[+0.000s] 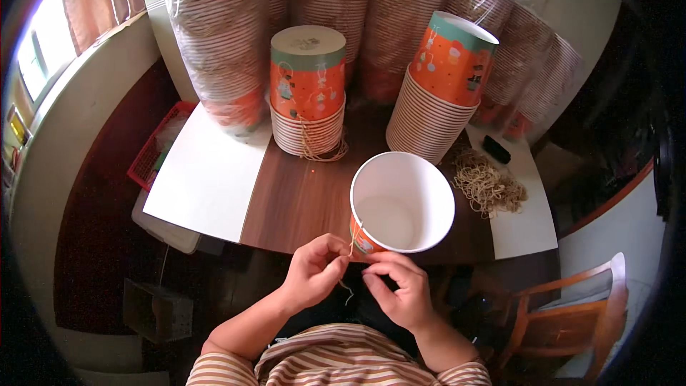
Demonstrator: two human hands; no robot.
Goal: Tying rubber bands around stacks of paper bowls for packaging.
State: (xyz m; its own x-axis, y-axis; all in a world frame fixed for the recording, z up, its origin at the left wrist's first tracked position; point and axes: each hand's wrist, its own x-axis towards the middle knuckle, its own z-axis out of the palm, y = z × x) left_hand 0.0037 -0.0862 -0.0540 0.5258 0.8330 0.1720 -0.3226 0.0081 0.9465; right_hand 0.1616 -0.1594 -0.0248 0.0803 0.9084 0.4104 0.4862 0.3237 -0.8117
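A large white-lined paper bucket (404,193) stands at the table's near edge, mouth up, its outside orange. A thin beige string (356,234) runs down the bucket's left side. My left hand (314,271) pinches this string between thumb and fingers, and a loose end hangs below it. Just right of it, my right hand (401,292) lies against the bucket's near side, thumb and fingertips drawn close together. Whatever its fingertips may hold is too small to make out.
Upside-down nested orange buckets form a left stack (307,93) with strings at its base, and a taller right stack (443,86). A beige string pile (489,186) lies beside a black object (496,149). Plastic-wrapped bucket stacks (329,14) line the back. A wooden chair (564,307) stands right.
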